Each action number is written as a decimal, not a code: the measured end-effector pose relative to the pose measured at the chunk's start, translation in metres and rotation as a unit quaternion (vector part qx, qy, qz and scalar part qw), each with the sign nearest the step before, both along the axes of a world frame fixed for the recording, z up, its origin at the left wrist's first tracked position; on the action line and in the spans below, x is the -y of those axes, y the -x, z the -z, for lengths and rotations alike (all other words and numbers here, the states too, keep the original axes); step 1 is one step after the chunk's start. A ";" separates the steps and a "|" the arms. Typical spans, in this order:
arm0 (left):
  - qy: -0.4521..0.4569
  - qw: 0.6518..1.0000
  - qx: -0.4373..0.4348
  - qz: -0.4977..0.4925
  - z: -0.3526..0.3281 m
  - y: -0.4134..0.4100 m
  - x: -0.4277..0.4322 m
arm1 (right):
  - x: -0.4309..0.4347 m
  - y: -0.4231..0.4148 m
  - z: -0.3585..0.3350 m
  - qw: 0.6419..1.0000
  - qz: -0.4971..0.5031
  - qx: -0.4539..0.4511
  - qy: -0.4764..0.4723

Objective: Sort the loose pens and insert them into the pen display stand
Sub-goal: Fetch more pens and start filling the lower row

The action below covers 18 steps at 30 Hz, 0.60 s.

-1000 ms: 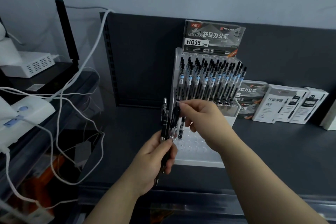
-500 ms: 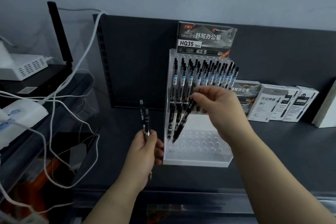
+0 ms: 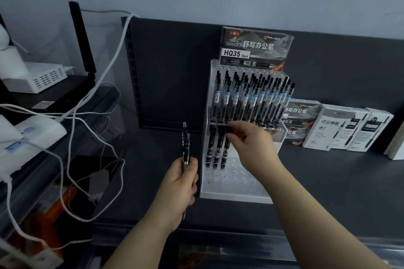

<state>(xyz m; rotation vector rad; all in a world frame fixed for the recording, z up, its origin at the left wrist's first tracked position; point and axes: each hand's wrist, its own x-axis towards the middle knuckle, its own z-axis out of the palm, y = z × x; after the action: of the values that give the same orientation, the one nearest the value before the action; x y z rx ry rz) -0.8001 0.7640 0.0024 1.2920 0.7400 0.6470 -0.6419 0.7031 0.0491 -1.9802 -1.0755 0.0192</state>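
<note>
- One clear pen display stand point(image 3: 236, 190) sits just ahead of both hands, its front holes mostly free.
- Right hand point(image 3: 251, 144) pinches the top of a black pen point(image 3: 225, 150), seating it upright in the front row.
- Left hand point(image 3: 181, 185), curled, grips two spare pens point(image 3: 185, 144) beside it, ready to feed.

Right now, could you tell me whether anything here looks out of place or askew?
Nothing looks damaged or spilled. Only the white cables stand out, hanging in a loose tangle to the left of the pen display stand.

Open holes point(image 3: 237, 176) — front rows
</note>
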 end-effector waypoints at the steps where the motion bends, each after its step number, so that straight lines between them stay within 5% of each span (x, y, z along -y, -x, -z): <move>1: 0.003 1.000 0.005 0.000 -0.001 0.000 0.000 | -0.001 0.000 0.001 1.000 0.006 0.004 0.001; 14: 0.004 0.999 0.049 0.023 -0.003 -0.002 0.006 | 0.003 0.000 -0.002 0.999 0.029 -0.011 -0.025; 18: -0.029 0.996 0.044 0.071 -0.004 -0.005 0.010 | 0.014 0.014 -0.014 0.989 -0.011 -0.120 -0.092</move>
<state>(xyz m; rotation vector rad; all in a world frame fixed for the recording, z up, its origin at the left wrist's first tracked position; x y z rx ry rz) -0.7955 0.7540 0.0061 1.3481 0.5562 0.6105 -0.6560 0.6894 0.0632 -1.7514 -0.9087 0.1599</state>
